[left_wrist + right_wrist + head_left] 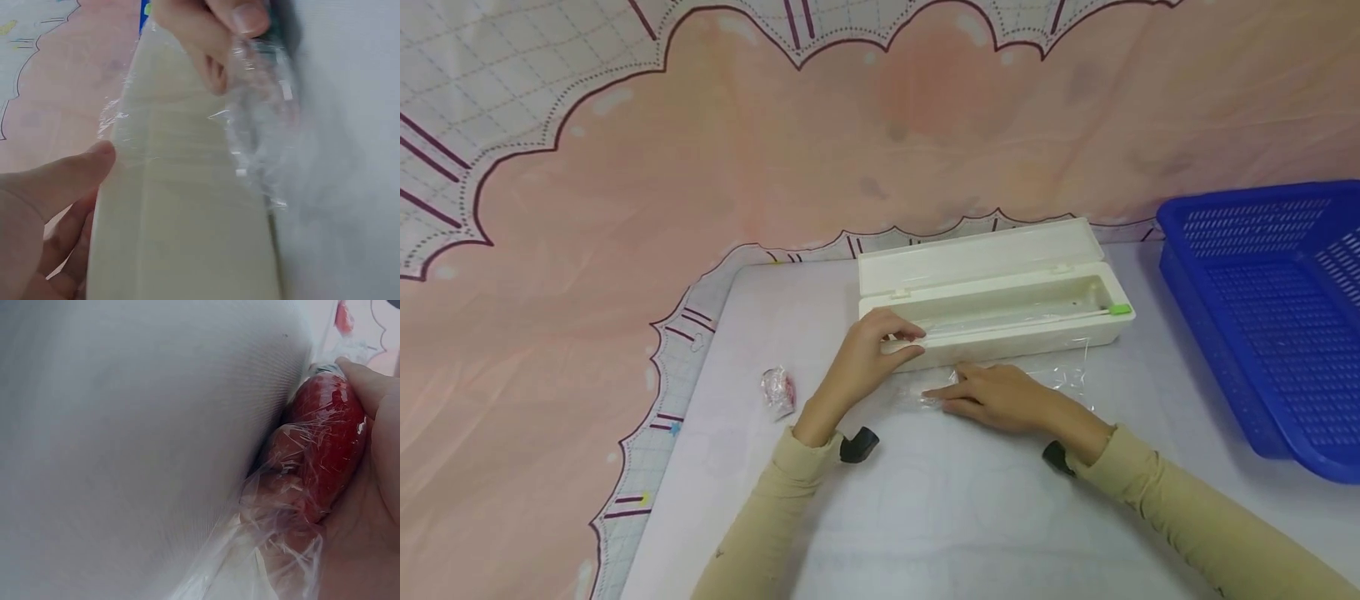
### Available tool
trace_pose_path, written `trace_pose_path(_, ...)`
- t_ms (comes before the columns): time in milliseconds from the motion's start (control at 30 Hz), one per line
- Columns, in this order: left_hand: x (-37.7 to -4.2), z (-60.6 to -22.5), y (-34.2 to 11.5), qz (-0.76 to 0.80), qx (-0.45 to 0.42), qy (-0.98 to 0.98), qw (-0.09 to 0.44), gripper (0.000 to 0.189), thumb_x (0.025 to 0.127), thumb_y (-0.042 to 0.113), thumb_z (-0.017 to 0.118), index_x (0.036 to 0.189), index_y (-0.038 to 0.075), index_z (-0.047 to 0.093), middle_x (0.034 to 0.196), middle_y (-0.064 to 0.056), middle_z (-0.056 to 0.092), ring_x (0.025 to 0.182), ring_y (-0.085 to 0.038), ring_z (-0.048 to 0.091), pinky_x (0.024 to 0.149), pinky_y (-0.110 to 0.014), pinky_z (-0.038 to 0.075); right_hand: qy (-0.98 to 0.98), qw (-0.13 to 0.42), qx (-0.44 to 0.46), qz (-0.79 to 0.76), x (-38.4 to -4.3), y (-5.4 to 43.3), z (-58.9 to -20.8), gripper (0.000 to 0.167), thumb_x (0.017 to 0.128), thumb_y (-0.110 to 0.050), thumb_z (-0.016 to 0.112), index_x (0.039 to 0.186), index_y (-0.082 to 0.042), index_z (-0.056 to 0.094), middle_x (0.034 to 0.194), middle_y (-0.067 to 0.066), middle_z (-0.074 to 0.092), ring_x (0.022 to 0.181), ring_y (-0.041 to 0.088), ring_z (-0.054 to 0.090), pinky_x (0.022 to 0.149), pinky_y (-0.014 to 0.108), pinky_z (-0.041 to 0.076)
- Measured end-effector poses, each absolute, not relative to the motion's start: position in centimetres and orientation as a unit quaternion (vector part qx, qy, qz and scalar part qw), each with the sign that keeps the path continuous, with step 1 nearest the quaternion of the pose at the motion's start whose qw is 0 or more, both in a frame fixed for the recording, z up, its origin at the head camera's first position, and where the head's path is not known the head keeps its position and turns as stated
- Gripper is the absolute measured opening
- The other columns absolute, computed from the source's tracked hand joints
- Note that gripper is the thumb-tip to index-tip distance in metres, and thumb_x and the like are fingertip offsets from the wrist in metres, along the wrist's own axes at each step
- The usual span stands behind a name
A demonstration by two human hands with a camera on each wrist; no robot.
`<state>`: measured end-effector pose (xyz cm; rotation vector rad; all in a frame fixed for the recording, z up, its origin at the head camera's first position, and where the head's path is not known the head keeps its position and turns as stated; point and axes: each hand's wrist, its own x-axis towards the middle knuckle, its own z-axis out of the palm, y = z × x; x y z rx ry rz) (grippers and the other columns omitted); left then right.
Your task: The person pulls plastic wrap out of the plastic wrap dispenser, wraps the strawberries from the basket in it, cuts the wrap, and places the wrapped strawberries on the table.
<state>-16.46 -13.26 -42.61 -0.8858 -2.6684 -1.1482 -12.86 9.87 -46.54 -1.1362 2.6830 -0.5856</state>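
Observation:
A long cream cling film dispenser [1000,343] lies on the table, its hinged lid [977,258] raised and a green slider [1120,309] at the right end of its front rim. My left hand [876,346] is at the left part of that rim, thumb at the front and fingers curled over the edge. Clear cling film [175,112] stretches across the dispenser and bunches near my right hand [1003,398]. In the right wrist view, that hand curls round a glossy red, rounded item [334,419] wrapped in crinkled film. From the head view the item is mostly hidden under the fingers.
Left of my left hand, a small red film-wrapped bundle [778,392] lies on the white table [940,533]. A blue perforated plastic basket [1232,350] stands at the right. Behind the table hangs a patterned peach cloth [820,150].

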Motion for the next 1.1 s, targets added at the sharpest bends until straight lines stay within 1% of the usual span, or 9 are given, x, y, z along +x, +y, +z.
trace_pose_path(133, -16.3, -43.2, -13.6, -0.38, -0.289, -0.877, 0.057, 0.022, 0.085, 0.015, 0.079, 0.105, 0.01, 0.075, 0.105, -0.002, 0.067, 0.102, -0.017, 0.061, 0.092, -0.032, 0.051, 0.9, 0.084, -0.379, -0.199, -12.9, 9.9, -46.7, 0.032, 0.101, -0.037, 0.055, 0.132, -0.037, 0.063, 0.078, -0.007, 0.042, 0.054, 0.008, 0.033, 0.052, 0.022, 0.029)
trace_pose_path(200, -16.3, -43.3, -13.7, -0.376, -0.294, -0.877, 0.053, 0.023, 0.085, 0.016, 0.079, 0.106, 0.01, 0.075, 0.107, -0.003, 0.067, 0.104, -0.017, 0.061, 0.094, -0.032, 0.051, 0.9, 0.085, -0.378, -0.2, -12.9, 9.9, -46.7, 0.032, 0.101, -0.037, 0.055, 0.132, -0.037, 0.064, 0.078, -0.008, 0.041, 0.054, 0.008, 0.033, 0.052, 0.022, 0.029)
trace_pose_path(467, -16.4, -42.7, -14.0, -0.37, -0.322, -0.871, 0.027, 0.026, 0.086, 0.011, 0.077, 0.111, 0.005, 0.074, 0.107, -0.008, 0.068, 0.105, -0.022, 0.063, 0.094, -0.034, 0.052, 0.9, 0.086, -0.375, -0.206, -12.9, 10.0, -46.8, 0.032, 0.101, -0.037, 0.056, 0.131, -0.035, 0.065, 0.078, -0.007, 0.041, 0.054, 0.007, 0.032, 0.051, 0.021, 0.027)
trace_pose_path(800, -17.3, -42.5, -14.1, -0.35, -0.361, -0.864, 0.019, 0.024, 0.089, 0.008, 0.072, 0.113, 0.002, 0.071, 0.112, -0.011, 0.069, 0.112, -0.026, 0.06, 0.098, -0.037, 0.051, 0.9, 0.094, -0.37, -0.211, -12.9, 10.1, -46.9, 0.032, 0.101, -0.038, 0.054, 0.132, -0.036, 0.065, 0.077, -0.008, 0.041, 0.054, 0.007, 0.032, 0.052, 0.021, 0.028)
trace_pose_path(1100, -18.9, -42.2, -14.5, -0.339, -0.35, -0.873, 0.012, 0.024, 0.089, 0.008, 0.072, 0.112, 0.001, 0.071, 0.114, -0.011, 0.069, 0.114, -0.026, 0.059, 0.1, -0.038, 0.049, 0.895, 0.093, -0.377, -0.218, -12.7, 10.0, -46.7, 0.032, 0.102, -0.037, 0.054, 0.132, -0.035, 0.064, 0.076, -0.008, 0.038, 0.054, 0.005, 0.029, 0.052, 0.02, 0.027)
